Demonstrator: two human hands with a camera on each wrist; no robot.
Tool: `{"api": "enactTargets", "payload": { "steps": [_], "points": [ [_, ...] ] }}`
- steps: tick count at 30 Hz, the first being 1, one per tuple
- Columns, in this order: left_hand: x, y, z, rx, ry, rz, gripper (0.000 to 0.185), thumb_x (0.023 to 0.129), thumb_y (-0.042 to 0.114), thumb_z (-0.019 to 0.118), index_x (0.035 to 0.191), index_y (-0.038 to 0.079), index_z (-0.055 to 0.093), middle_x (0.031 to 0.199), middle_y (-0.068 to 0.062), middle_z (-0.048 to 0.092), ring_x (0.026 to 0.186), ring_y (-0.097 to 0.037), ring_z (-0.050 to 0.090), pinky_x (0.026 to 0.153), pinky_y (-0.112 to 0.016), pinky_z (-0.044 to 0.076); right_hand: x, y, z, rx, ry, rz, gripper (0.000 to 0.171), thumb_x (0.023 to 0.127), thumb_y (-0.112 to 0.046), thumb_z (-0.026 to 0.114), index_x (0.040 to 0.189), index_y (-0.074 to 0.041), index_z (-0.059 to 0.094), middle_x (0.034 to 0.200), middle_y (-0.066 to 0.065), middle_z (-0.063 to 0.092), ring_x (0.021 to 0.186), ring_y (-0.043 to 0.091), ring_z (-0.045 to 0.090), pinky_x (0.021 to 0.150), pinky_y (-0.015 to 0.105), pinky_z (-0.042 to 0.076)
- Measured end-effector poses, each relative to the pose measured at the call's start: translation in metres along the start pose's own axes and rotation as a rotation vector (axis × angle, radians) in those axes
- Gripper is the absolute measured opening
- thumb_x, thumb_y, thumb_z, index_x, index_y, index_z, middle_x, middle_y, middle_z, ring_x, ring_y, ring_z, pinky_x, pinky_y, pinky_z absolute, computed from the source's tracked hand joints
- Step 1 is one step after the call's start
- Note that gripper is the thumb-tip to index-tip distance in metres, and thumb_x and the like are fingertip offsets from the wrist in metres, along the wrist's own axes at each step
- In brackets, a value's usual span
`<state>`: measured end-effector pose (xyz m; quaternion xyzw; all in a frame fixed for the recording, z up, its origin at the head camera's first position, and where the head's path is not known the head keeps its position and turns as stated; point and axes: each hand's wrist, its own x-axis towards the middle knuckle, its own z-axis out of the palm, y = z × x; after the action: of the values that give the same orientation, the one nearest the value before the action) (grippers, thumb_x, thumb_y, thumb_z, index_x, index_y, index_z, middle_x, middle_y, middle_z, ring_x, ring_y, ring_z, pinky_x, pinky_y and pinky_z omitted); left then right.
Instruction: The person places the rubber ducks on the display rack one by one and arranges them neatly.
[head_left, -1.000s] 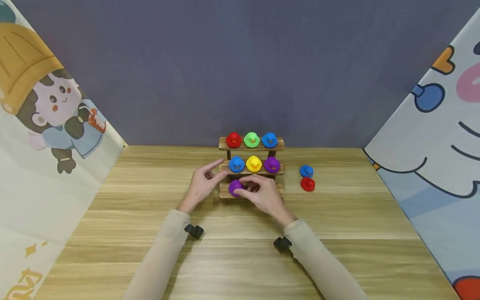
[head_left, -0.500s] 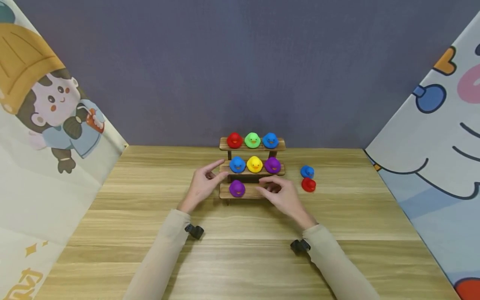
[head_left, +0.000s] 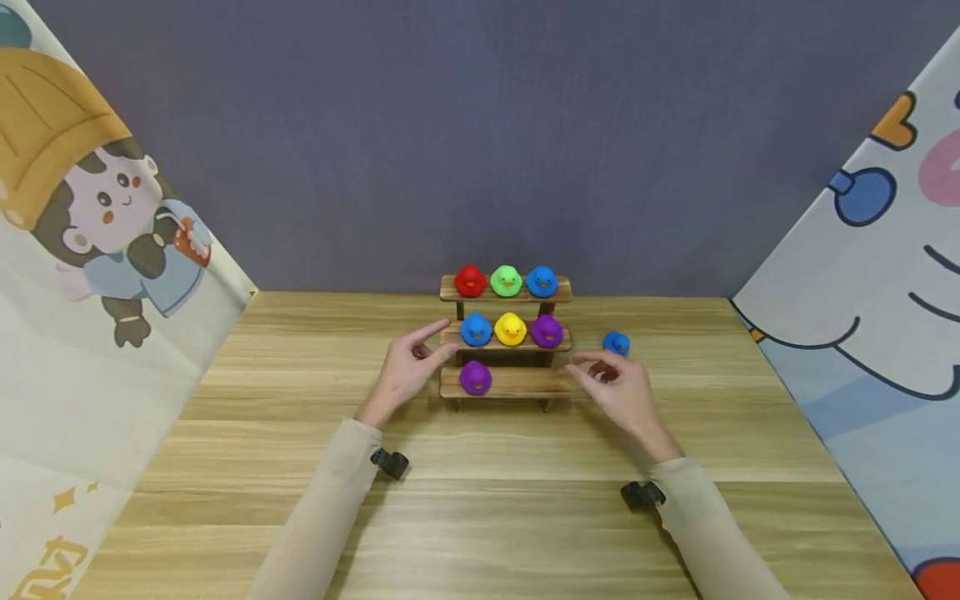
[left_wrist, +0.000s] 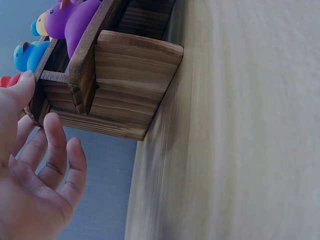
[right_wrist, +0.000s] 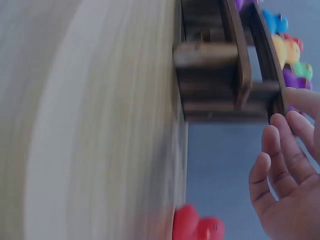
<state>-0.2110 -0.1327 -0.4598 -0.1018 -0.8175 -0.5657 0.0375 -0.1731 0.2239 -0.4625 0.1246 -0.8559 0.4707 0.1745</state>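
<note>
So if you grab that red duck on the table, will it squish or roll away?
The red duck looks like soft rubber, so it probably squishes slightly. It sits on a flat base on the table, so it likely slides rather than rolls. Small, probably light.

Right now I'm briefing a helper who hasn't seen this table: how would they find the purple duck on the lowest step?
Find the three-step wooden rack at the back middle of the table. On its lowest, front step sits one purple duck, at the left end by the left hand. The other purple duck shares the middle step with two neighbours; this one stands alone.
</note>
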Motion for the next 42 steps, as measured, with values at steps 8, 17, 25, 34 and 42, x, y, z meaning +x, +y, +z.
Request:
{"api": "enactTargets", "payload": {
  "steps": [8, 17, 25, 34, 42],
  "points": [
    [0.000, 0.001, 0.001, -0.012, -0.005, 0.003, 0.052, 0.097, 0.031, 0.081, 0.146, 0.019, 0.067, 0.079, -0.022, 0.069, 0.065, -0.013, 0.058, 0.053, -0.024, 0.044, -0.001, 0.027, -0.034, -0.052, 0.048, 0.082, 0.021, 0.093, -0.013, 0.083, 0.113, -0.004, 0.082, 0.097, 0.018, 0.079, 0.073, -0.004, 0.064, 0.063, 0.014, 0.052],
    [0.000, 0.003, 0.000, 0.001, -0.001, 0.008, 0.052, 0.097, 0.033, 0.081, 0.146, 0.020, 0.067, 0.078, -0.019, 0.069, 0.066, -0.015, 0.059, 0.054, -0.024, 0.045, -0.004, 0.047, -0.060, -0.100, -0.016, 0.213, 0.033, 0.098, -0.020, 0.080, 0.124, -0.002, 0.077, 0.120, 0.025, 0.077, 0.073, -0.006, 0.067, 0.059, 0.019, 0.054],
    [0.001, 0.003, 0.000, 0.000, -0.001, -0.009, 0.053, 0.097, 0.032, 0.081, 0.146, 0.019, 0.067, 0.072, -0.010, 0.066, 0.064, -0.013, 0.057, 0.054, -0.024, 0.044, -0.004, 0.052, -0.067, -0.142, -0.106, 0.297, 0.038, 0.099, -0.026, 0.078, 0.130, -0.004, 0.075, 0.118, 0.024, 0.078, 0.074, -0.001, 0.070, 0.058, 0.022, 0.054],
    [0.002, 0.001, 0.002, -0.011, -0.003, -0.028, 0.055, 0.097, 0.032, 0.082, 0.147, 0.015, 0.066, 0.070, -0.005, 0.063, 0.063, -0.011, 0.056, 0.053, -0.024, 0.043, -0.003, 0.054, -0.068, -0.127, -0.167, 0.353, 0.044, 0.099, -0.028, 0.079, 0.134, -0.003, 0.072, 0.121, 0.025, 0.076, 0.076, -0.005, 0.069, 0.062, 0.021, 0.054],
    [0.000, 0.001, 0.002, -0.013, -0.001, -0.022, 0.055, 0.097, 0.031, 0.082, 0.146, 0.015, 0.067, 0.070, -0.007, 0.064, 0.063, -0.012, 0.056, 0.053, -0.024, 0.043, -0.004, 0.056, -0.067, -0.132, -0.165, 0.348, 0.044, 0.099, -0.029, 0.079, 0.134, -0.004, 0.072, 0.129, 0.025, 0.074, 0.078, -0.010, 0.066, 0.065, 0.019, 0.055]
  ]
}}
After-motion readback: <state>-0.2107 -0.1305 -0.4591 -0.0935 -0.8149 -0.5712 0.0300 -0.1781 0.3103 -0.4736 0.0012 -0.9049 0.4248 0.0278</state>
